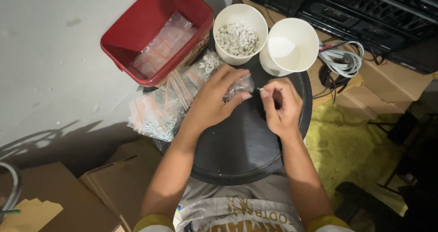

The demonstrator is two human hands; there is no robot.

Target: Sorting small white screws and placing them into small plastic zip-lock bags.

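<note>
My left hand (214,99) grips a small clear plastic bag (239,87) over a round black stool top (242,145). Close beside it, my right hand (280,106) pinches a small screw (261,89) at its fingertips, pointed toward the bag's mouth. A white paper cup (240,33) full of small white plastic pieces stands just beyond my hands. A second white paper cup (291,47) stands to its right and looks nearly empty. A pile of filled clear bags (169,102) lies at the stool's left edge.
A red plastic bin (157,33) holding empty clear bags sits at the back left. Cardboard boxes (68,195) lie at the lower left. Black electronic equipment (365,13) and coiled white cable (342,60) are at the back right. Yellow cloth (342,145) covers the floor on the right.
</note>
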